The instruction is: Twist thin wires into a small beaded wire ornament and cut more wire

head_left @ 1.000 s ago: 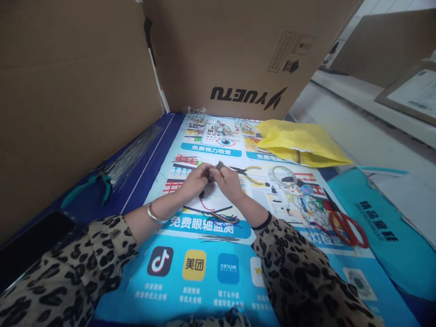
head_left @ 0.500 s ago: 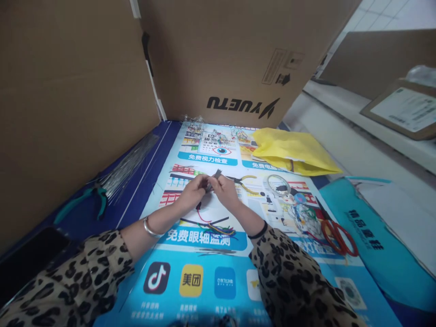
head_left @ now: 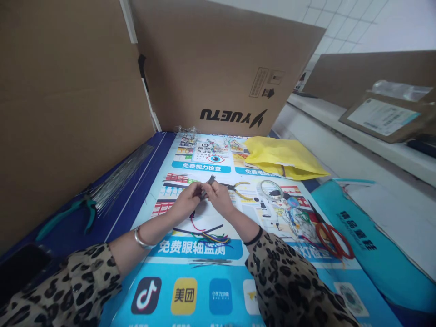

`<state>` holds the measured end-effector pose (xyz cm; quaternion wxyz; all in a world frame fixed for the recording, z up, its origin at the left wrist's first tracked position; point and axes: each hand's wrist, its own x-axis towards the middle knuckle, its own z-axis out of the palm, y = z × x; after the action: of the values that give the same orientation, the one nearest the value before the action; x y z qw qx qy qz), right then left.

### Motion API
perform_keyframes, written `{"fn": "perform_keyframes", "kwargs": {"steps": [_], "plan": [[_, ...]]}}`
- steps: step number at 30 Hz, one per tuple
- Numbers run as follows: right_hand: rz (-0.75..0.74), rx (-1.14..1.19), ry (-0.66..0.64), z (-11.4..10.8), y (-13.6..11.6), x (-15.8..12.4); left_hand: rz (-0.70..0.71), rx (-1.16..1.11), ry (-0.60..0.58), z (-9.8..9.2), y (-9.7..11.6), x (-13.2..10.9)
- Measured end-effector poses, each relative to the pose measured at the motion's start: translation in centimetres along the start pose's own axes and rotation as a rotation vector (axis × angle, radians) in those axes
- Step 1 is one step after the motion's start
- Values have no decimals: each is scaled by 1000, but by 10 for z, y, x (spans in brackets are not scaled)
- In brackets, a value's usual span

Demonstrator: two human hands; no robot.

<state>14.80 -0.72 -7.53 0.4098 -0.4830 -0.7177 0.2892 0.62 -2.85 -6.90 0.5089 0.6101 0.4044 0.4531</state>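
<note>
Both my hands meet over the middle of the printed sheet [head_left: 235, 250]. My left hand [head_left: 187, 200] is closed, fingertips pinching the lower part of a small dark bundle of thin wires [head_left: 211, 179]. Around its upper part my right hand [head_left: 220, 199] is closed too, with the bundle's end sticking up past the thumb. Fingers hide the rest of it. Just below my hands lies a tuft of coloured threads [head_left: 216, 237], with a red thread running up from it. Short dark wire pieces [head_left: 210, 262] lie nearer me. Yellow-handled pliers [head_left: 243, 190] rest just beyond my right hand.
Teal-handled pliers [head_left: 89, 211] and long thin wires [head_left: 126, 175] lie left. Right are a roll of clear tape [head_left: 271, 190], red-handled scissors [head_left: 335, 240], a yellow bag [head_left: 282, 156] and a teal bag [head_left: 350, 236]. Cardboard panels [head_left: 204, 59] stand behind. A dark phone-like object [head_left: 25, 268] lies near left.
The view has shifted slightly, so the scene sits a little lower and further left. My hands keep their pinch on the bundle, with only small finger movement.
</note>
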Motion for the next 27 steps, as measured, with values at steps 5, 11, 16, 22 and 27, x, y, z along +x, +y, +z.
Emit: {"fn": "perform_keyframes", "kwargs": {"steps": [5, 11, 16, 22, 27], "plan": [[-9, 21, -3, 1, 1, 0, 9, 0, -3, -1, -2, 1], [8, 38, 5, 2, 3, 1, 44, 60, -22, -3, -7, 2], [13, 49, -14, 0, 5, 1, 55, 119, 1, -1, -6, 2], [28, 82, -31, -1, 3, 1, 50, 138, 8, 2, 0, 0], [30, 94, -36, -2, 2, 1, 64, 187, 8, 3, 9, 0]]}}
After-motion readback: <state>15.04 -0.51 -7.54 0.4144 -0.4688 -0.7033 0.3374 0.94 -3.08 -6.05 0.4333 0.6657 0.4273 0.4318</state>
